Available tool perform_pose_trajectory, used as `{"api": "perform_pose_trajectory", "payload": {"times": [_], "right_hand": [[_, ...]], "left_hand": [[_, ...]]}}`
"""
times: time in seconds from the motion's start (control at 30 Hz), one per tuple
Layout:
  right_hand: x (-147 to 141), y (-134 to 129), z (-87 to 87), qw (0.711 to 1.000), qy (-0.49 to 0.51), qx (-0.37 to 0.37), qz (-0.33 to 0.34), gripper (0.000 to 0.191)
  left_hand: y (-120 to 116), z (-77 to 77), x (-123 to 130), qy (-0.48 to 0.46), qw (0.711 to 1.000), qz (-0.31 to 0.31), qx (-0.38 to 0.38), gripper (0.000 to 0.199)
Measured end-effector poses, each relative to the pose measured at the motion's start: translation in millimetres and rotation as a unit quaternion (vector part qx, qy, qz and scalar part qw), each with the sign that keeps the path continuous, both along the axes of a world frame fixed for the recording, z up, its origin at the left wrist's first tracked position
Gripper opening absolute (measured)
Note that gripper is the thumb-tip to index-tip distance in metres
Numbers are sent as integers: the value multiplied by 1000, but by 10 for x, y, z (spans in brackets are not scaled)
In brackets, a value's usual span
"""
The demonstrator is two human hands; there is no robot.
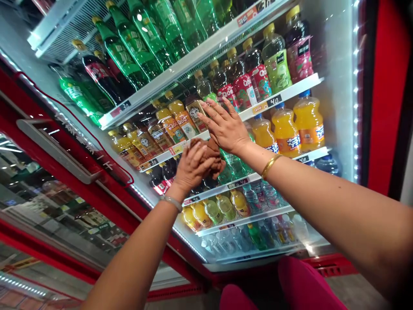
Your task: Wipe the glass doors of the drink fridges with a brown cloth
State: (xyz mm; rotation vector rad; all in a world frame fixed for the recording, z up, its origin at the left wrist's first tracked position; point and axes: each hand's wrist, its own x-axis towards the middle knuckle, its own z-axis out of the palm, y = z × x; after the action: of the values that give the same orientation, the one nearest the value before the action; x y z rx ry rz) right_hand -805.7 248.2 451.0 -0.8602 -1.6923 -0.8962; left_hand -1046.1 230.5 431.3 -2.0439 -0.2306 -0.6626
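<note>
My left hand (193, 167) has its fingers bent over a crumpled brown cloth (213, 150). Just above and to the right, my right hand (228, 127) reaches out with fingers extended, its lower edge against the cloth. Its fingertips lie in front of a drink carton or bottle with a printed figure (195, 114) and the shelf's white front edge (251, 113). Whether the fingers touch these, or a glass pane before them, I cannot tell. A grey band circles my left wrist, and a gold bangle (270, 166) my right forearm.
A lit drinks fridge holds several shelves: green bottles (129, 41) on top, orange-drink bottles (308, 120) at right, yellow bottles (238, 202) lower down. Price tags line the edges. At left are a red frame, a door handle (60, 150) and a thin red cable (80, 113).
</note>
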Motion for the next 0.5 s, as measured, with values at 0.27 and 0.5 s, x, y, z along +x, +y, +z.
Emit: {"api": "perform_pose_trajectory", "payload": {"times": [0.27,0.5], "right_hand": [[-7,-67,14,997,25,-34,65,61],[6,-47,21,998,8,-38,42,59]], "left_hand": [[-24,-11,205,-305,947,95,9,60],[14,64,-90,-22,995,17,-93,39]]}}
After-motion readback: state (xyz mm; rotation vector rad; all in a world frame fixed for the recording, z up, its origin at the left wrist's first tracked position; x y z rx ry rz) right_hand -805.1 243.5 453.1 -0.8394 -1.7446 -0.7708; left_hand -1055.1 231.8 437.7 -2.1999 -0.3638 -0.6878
